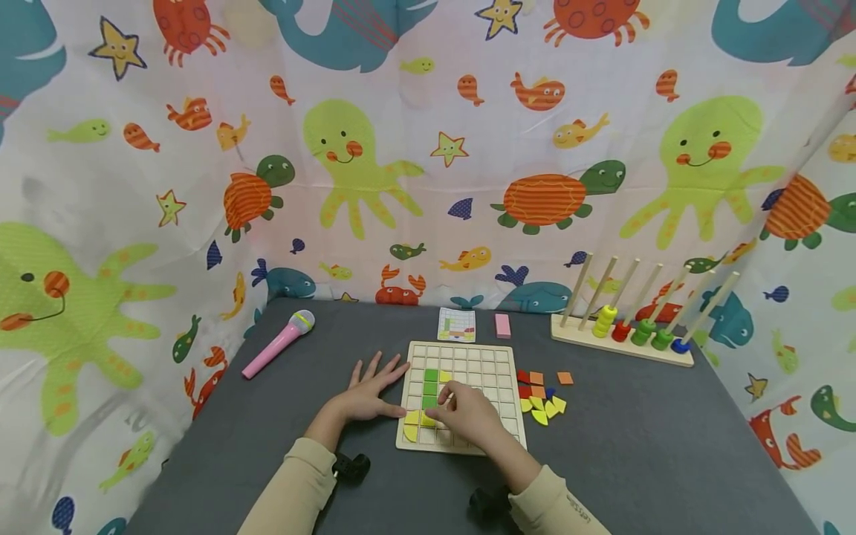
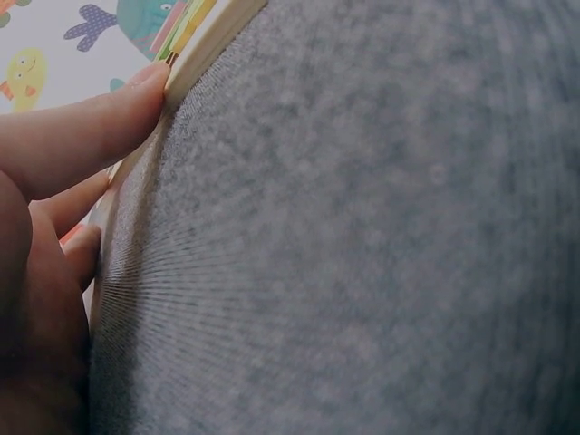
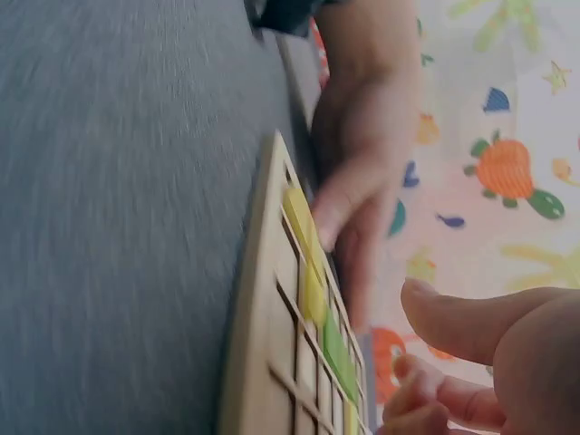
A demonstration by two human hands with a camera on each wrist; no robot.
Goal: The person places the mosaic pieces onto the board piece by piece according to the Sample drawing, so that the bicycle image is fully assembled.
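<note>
On grey woven-looking cloth point(image 1: 642, 461), the left hand point(image 1: 364, 397) is resting with fingers spread wide, thumb touching the pale wooden grid board point(image 1: 463, 448); the right hand point(image 1: 471, 416) is hanging over it, thumb and fingertips apart, no tile showing between; yellow tiles point(image 1: 410, 433), one rounded, and square green tiles point(image 1: 430, 376) are filling cells point(image 1: 500, 369); tile-laying seems underway, the next move probably calling for a loose tile point(image 1: 565, 378); beyond, a patterned card point(image 1: 457, 325) is lying.

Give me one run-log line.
left hand: touching grid board, left edge; right hand: over board, near yellow pieces; loose tiles: right of board
</note>
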